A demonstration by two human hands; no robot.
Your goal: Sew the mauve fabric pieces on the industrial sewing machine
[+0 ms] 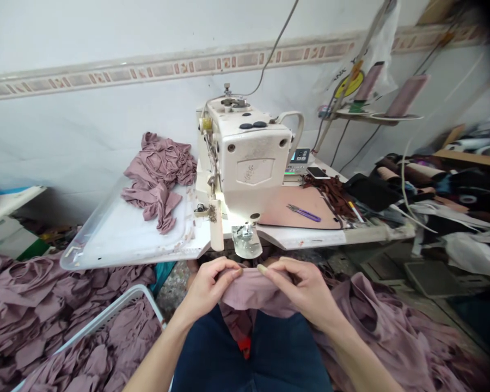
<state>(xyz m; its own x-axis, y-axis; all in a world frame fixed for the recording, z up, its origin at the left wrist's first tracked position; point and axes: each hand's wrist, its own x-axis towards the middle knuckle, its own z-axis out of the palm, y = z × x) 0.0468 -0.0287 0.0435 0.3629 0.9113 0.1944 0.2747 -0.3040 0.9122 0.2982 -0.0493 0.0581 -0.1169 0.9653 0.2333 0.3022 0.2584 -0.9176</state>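
Fabric [255,289] — pinched by left fingers [229,279], right fingers [278,279] | sewing machine [253,158] — just beyond

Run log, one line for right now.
left hand: pinching cloth | right hand: pinching cloth | sewing machine: beyond hands | snips: on mat

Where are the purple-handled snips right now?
In the head view, the snips lie on the pinkish-brown mat, to the right of the sewing machine, with the phone behind them.

The one head view looks forward and down from near above the cloth [251,289], facing the machine [255,152] and wall [85,120] beyond the cloth.
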